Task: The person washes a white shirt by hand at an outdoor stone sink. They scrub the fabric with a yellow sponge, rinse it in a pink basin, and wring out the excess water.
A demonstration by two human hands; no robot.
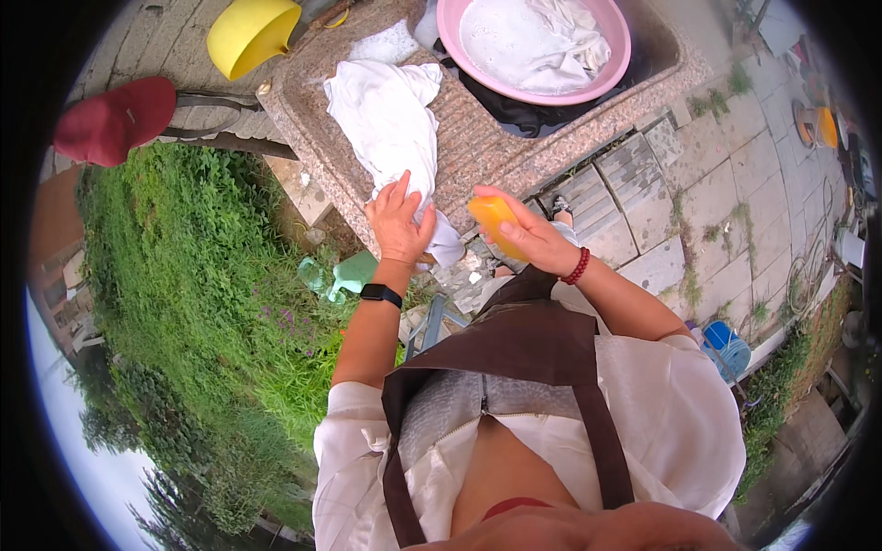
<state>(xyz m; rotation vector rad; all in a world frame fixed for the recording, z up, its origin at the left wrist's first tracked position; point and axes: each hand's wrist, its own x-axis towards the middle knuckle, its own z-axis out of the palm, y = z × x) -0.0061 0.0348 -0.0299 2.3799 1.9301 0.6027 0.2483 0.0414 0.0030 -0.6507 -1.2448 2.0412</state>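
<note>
My left hand [402,224] rests palm down, fingers apart, on the near end of a white cloth garment [393,124]. The wet-looking garment lies along the left side of the ribbed washboard [468,144] of a speckled stone sink, and its near end hangs over the front edge. In my right hand [541,237] is an orange-yellow bar of laundry soap [497,224], held between thumb and fingers above the sink's front edge, apart from the cloth. A pink basin [620,48] with suds and white cloth [575,48] sits over the sink's bowl.
Dark cloth [513,113] lies in water beneath the basin. Suds [386,45] cover the sink's back left corner. A yellow plastic scoop [251,34] and a red cap [117,120] are at the left. Green plants [186,275] grow below, and a blue bucket [727,348] stands at right.
</note>
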